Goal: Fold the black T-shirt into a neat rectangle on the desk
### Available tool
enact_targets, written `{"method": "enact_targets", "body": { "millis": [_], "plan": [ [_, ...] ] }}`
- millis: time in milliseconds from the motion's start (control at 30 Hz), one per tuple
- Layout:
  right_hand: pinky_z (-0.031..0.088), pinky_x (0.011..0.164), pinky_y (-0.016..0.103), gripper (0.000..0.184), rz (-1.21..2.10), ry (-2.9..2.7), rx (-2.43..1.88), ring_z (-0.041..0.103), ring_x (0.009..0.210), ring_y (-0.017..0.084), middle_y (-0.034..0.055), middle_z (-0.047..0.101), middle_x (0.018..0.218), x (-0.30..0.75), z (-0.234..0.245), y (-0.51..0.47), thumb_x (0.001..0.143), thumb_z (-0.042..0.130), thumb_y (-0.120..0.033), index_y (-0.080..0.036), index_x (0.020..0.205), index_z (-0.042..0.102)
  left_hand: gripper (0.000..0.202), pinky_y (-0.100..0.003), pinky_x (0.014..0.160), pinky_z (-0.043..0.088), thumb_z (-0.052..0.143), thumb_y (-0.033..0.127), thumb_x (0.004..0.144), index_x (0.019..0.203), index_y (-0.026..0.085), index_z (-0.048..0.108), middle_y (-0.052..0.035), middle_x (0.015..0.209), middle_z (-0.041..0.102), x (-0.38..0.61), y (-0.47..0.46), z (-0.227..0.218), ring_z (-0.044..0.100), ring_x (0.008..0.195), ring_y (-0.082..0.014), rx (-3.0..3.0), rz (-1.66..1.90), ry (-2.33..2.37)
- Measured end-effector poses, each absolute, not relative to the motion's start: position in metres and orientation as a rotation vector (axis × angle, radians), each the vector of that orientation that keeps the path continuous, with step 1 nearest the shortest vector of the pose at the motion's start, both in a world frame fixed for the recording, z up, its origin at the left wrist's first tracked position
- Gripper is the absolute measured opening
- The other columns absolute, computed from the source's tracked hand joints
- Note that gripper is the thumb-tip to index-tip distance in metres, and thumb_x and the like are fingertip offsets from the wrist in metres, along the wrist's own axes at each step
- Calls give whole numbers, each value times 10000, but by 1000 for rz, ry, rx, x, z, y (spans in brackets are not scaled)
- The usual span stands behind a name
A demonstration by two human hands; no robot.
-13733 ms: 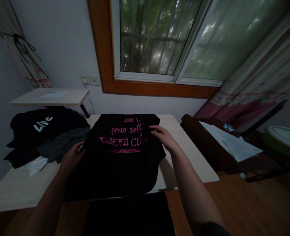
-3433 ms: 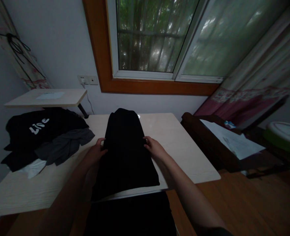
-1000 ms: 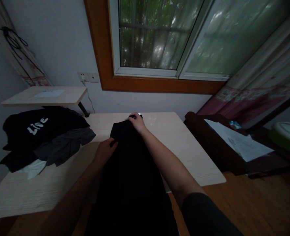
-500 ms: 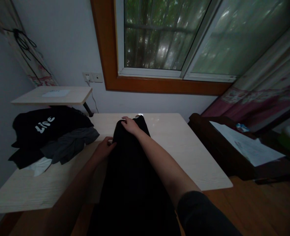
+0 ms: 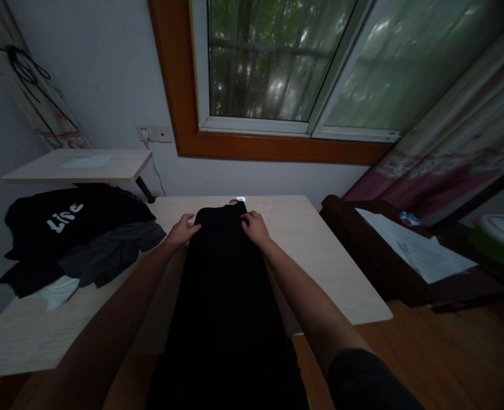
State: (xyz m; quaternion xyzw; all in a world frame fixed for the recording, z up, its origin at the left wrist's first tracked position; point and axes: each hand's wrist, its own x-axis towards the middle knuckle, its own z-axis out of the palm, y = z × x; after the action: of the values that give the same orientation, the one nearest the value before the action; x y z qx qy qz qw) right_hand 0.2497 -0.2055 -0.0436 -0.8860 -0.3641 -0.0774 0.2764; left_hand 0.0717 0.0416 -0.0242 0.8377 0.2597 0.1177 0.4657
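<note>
A long black garment [image 5: 228, 285], probably trousers, stretches from the far part of the table toward my body and hangs over the near edge. Its far end is a narrow, fairly straight edge. My left hand [image 5: 183, 230] is at the far left corner, thumb on top and fingers curled at the edge, gripping the cloth. On the opposite edge, my right hand [image 5: 257, 228] pinches the cloth near the far right corner. Details of the dark fabric are hard to make out.
At the left, a black shirt with white lettering [image 5: 81, 216] and a grey cloth [image 5: 115, 253] lie piled beneath a raised shelf [image 5: 123, 162]. The pale table [image 5: 332, 273] stands against the wall under a window. Dark furniture [image 5: 375, 256] with paper on it stands at the right.
My right hand has moved from the top left of the garment to its right edge. My left hand has slid farther up the left edge. The far end now lies flatter and straighter.
</note>
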Motion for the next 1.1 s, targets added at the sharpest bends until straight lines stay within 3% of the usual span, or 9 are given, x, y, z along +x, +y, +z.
{"method": "enact_targets", "body": {
  "millis": [200, 500, 733, 900, 1100],
  "plan": [
    [432, 1077, 402, 277, -323, -985, -2374, 529, 1177, 272, 116, 617, 1253, 243, -52, -214, 959, 560, -241, -203, 1170, 735, 639, -332, 832, 540, 772, 291, 762, 1350, 160, 560, -76, 992, 718, 105, 46, -25, 699, 846, -201, 1901, 397, 619],
    [406, 1088, 421, 328, -350, -896, -2526, 485, 1251, 301, 117, 625, 1336, 233, -43, -214, 990, 522, -307, -204, 1239, 709, 518, -363, 928, 540, 672, 197, 842, 1353, 190, 589, -91, 1095, 723, 128, 48, -37, 704, 966, -208, 1956, 552, 673],
    [403, 1087, 413, 373, -377, -884, -2570, 490, 1251, 300, 108, 625, 1367, 231, -44, -212, 994, 504, -317, -195, 1297, 685, 560, -404, 1031, 504, 668, 164, 841, 1390, 190, 564, -119, 1232, 655, 125, 50, -47, 677, 1031, -217, 2103, 622, 673],
    [394, 1097, 426, 424, -371, -888, -2614, 475, 1276, 306, 120, 601, 1416, 230, -42, -211, 1001, 476, -321, -168, 1359, 645, 415, -438, 1116, 459, 488, 135, 927, 1308, 169, 648, -154, 1286, 585, 113, 50, -46, 611, 1199, -256, 2394, 801, 547],
    [404, 1083, 446, 427, -408, -896, -2667, 476, 1288, 315, 128, 589, 1438, 225, -40, -210, 1007, 446, -319, -171, 1363, 628, 394, -468, 1186, 385, 443, 232, 982, 1282, 199, 697, -111, 1380, 620, 100, 17, -28, 513, 1335, -284, 2773, 793, 245]
  ]
}}
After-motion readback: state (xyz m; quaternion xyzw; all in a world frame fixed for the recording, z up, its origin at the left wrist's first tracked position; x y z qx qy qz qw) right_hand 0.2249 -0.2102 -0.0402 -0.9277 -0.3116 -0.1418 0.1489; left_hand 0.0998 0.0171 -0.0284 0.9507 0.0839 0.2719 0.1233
